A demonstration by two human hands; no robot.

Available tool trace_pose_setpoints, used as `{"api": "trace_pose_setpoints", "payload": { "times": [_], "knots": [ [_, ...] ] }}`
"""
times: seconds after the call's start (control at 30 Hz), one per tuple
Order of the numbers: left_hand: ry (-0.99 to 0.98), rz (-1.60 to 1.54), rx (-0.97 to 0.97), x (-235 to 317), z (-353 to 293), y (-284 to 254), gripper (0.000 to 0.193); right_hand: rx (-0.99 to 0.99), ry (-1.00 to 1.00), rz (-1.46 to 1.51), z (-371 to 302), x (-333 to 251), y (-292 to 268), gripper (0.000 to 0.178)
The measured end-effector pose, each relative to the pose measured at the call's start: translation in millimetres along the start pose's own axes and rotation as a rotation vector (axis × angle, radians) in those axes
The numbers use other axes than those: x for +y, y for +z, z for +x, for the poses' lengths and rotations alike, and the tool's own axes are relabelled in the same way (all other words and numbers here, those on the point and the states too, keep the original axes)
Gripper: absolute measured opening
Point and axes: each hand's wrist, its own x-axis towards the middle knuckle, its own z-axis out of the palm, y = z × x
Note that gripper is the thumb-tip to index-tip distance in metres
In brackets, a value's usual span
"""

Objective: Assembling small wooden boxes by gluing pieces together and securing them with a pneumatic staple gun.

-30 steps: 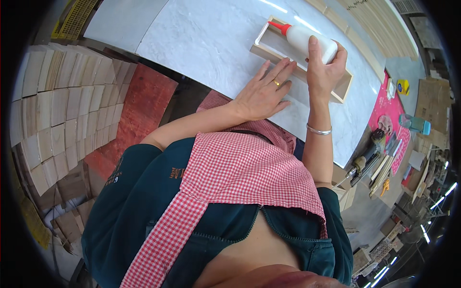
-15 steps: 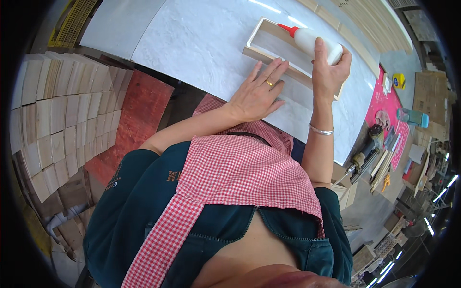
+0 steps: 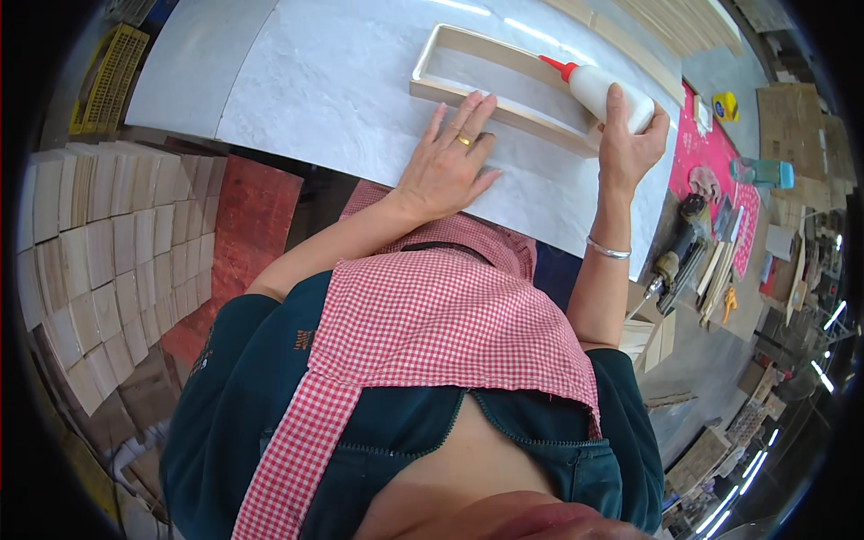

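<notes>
A long, narrow wooden frame lies on the pale marbled tabletop. White glue shows along its top edge at the left end. My left hand is open, its fingertips resting against the frame's near side. In my right hand is a white glue bottle with a red nozzle, tilted so the tip points left, at the far side of the frame. My right hand hides the right end of the frame.
Stacked wooden boards fill the left side beside a red panel. Wooden strips lie along the table's far side. To the right are a power drill, orange scissors, a yellow container and a teal box.
The glue bottle's tip has moved from the frame's left end rightward along its far side. The frame and my left hand appear further left in the view, which has itself shifted.
</notes>
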Motion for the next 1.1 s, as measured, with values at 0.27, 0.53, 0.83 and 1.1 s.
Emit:
{"api": "trace_pose_setpoints", "payload": {
  "times": [0.27, 0.53, 0.83, 1.1],
  "knots": [
    [-0.012, 0.017, -0.015, 3.0, 1.5, -0.7, 0.032, 0.059, -0.022, -0.049, 10.2, 32.2, -33.8, 0.062],
    [-0.014, 0.037, 0.0, 1.6, 1.1, 2.7, 0.031, 0.157, 0.044, -0.103, 14.1, 38.2, -60.1, 0.055],
    [-0.011, 0.049, 0.01, 1.4, 0.2, 4.1, 0.031, 0.207, 0.036, -0.135, 15.9, 49.0, -76.3, 0.056],
    [-0.001, 0.059, 0.013, 2.7, 0.7, 3.6, 0.031, 0.207, 0.051, -0.153, 10.1, 48.2, -89.9, 0.055]
  ]
}}
